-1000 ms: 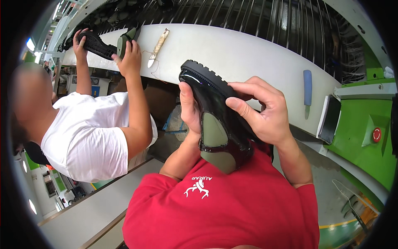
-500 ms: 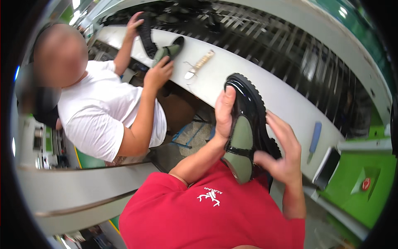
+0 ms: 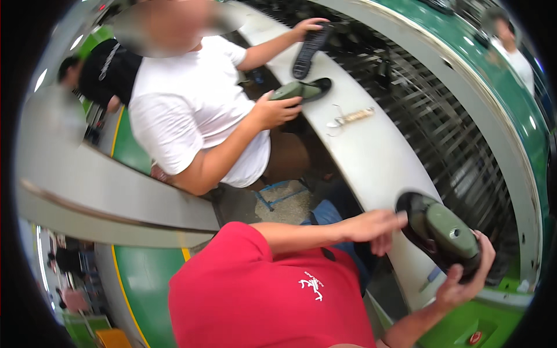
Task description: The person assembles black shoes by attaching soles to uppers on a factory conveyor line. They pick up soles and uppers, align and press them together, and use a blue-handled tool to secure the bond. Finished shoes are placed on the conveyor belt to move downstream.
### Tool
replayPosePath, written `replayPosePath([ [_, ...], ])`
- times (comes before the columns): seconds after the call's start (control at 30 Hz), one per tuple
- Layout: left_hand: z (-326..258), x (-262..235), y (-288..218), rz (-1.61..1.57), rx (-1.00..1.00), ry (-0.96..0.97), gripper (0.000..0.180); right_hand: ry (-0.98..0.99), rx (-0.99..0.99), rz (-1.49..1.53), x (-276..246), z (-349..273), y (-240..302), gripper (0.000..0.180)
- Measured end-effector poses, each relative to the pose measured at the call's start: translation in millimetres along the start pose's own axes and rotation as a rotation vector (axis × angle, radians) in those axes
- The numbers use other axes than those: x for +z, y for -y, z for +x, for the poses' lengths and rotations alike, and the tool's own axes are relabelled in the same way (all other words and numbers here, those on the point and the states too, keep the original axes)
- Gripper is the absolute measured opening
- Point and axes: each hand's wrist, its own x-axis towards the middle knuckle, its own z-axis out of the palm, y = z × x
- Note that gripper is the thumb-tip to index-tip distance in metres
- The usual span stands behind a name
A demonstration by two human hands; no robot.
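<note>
A black shoe with a green last (image 3: 449, 229) inside it is tilted over the right end of the white bench. My right hand (image 3: 464, 284) is closed round its heel end, thumb on the near side. My left hand (image 3: 374, 228) is at the toe end, slightly blurred, its fingers stretched out and nothing in its grasp; whether a fingertip touches the shoe I cannot tell. Just beyond my right hand's thumb, a blue-handled tool (image 3: 430, 278) lies on the bench, partly hidden.
A co-worker in a white shirt (image 3: 174, 110) at the left holds a black sole (image 3: 310, 52) and a shoe on a green last (image 3: 299, 91). The white bench (image 3: 371, 156) carries a tool with a wrapped handle (image 3: 355, 116). Behind runs a rack of metal rods (image 3: 452, 145).
My right hand has swung the shoe rightward over the bench, turning its last opening into view. My left hand has let go of the toe. The view has shifted too.
</note>
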Motion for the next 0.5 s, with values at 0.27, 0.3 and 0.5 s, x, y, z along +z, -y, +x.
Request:
replayPosePath([
  [0.27,6,7,-98,0.833,1.206,-0.229,0.092,0.388,-0.079,-0.108,7,53,-15,0.053],
  [0.3,8,5,-104,0.926,1.107,-0.228,0.088,0.348,-0.092,-0.045,15,57,-22,0.053],
  [0.5,8,-17,-146,1.175,0.936,-0.269,0.068,-0.141,0.268,0.591,80,57,-52,0.072],
])
